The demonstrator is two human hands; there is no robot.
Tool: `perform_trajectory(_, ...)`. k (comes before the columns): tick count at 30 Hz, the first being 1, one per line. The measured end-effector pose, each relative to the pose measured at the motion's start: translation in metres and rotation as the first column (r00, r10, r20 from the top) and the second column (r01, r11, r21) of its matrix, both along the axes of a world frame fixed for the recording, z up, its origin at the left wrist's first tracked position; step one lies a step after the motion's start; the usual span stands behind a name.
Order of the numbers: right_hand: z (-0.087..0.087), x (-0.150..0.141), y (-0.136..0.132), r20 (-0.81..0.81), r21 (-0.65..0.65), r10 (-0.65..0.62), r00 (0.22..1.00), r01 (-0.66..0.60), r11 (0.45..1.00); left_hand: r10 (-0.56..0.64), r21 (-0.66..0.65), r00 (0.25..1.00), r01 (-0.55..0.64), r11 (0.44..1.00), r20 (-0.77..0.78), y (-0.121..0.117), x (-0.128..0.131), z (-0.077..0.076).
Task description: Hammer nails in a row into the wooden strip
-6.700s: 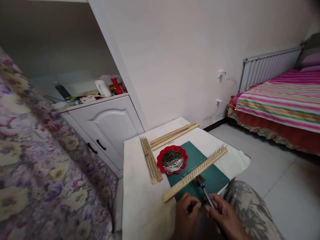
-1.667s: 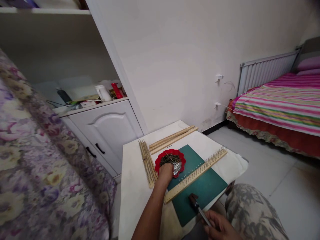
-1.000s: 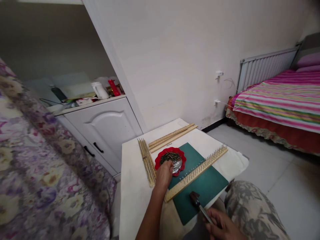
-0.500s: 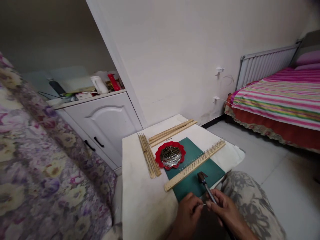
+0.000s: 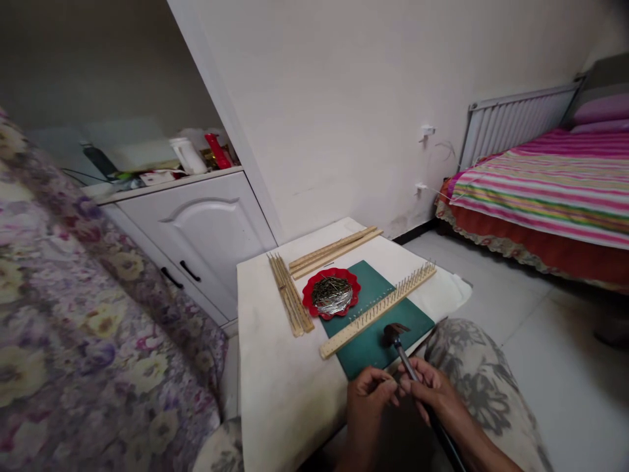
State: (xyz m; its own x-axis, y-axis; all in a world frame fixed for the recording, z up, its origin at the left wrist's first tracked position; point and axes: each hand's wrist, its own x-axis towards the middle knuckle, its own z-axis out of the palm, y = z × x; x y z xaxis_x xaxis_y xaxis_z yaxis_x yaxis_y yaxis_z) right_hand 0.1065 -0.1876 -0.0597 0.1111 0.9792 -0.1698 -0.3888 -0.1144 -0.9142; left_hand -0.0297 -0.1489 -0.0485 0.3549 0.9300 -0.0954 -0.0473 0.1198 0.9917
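Note:
My right hand (image 5: 430, 387) is closed around the handle of a hammer (image 5: 405, 359), its dark head tilted up over the green mat (image 5: 366, 360). Close beside it, my left hand (image 5: 371, 393) is closed in a pinch on what seems a nail, mostly hidden by the fingers. Beyond the hammer a wooden strip (image 5: 339, 340) lies slantwise across the mat. Rows of nails (image 5: 410, 283) stand up from most of its length, while its near left end shows only small holes. A red scalloped dish (image 5: 308, 296) heaped with loose nails (image 5: 331, 288) rests partly on the mat.
More wooden strips lie on the white table (image 5: 275, 373): a bundle with nails (image 5: 289, 298) at left and bare strips (image 5: 334, 252) at the back. A white cabinet (image 5: 206, 229) and flowered curtain (image 5: 122, 328) stand left, a bed (image 5: 550, 190) right.
The view has shifted slightly, so the table sits a little higher and further left. Both hands stay close together; the bright tip at my left fingers no longer shows clearly.

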Motion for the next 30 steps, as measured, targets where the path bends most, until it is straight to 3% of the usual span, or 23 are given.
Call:
perform_trajectory(3,-0.001,-0.003,0.000,-0.025,-0.009,-0.019,1.000,0.019,1.000,0.028,-0.070,0.995,-0.021,0.997,0.100,-0.006,0.002,-0.006)
perform_trajectory(8,-0.008,-0.010,-0.001,-0.033,-0.021,-0.026,0.999,0.026,0.999,0.087,0.011,0.994,-0.088,0.996,0.067,-0.009,-0.004,-0.003)
perform_trajectory(11,-0.012,-0.012,-0.003,-0.023,-0.028,-0.009,1.000,0.008,1.000,0.179,0.120,0.982,-0.170,0.978,-0.067,0.006,-0.017,0.005)
perform_trajectory(15,-0.013,-0.011,-0.004,-0.012,-0.029,0.030,0.999,-0.030,0.999,0.322,0.340,0.924,-0.241,0.909,-0.206,0.042,-0.031,0.017)
perform_trajectory(21,-0.010,-0.010,-0.006,0.014,-0.032,0.037,0.999,-0.036,0.999,0.391,0.554,0.867,-0.170,0.815,-0.309,0.081,-0.024,0.014)
perform_trajectory(24,-0.012,-0.009,-0.006,0.020,-0.038,0.051,0.999,-0.050,0.998,0.412,0.607,0.844,-0.136,0.783,-0.343,0.086,-0.020,0.010)
perform_trajectory(30,-0.017,-0.007,-0.004,0.019,-0.053,0.076,0.997,-0.075,0.996,0.423,0.633,0.804,-0.077,0.770,-0.417,0.086,-0.020,0.008)
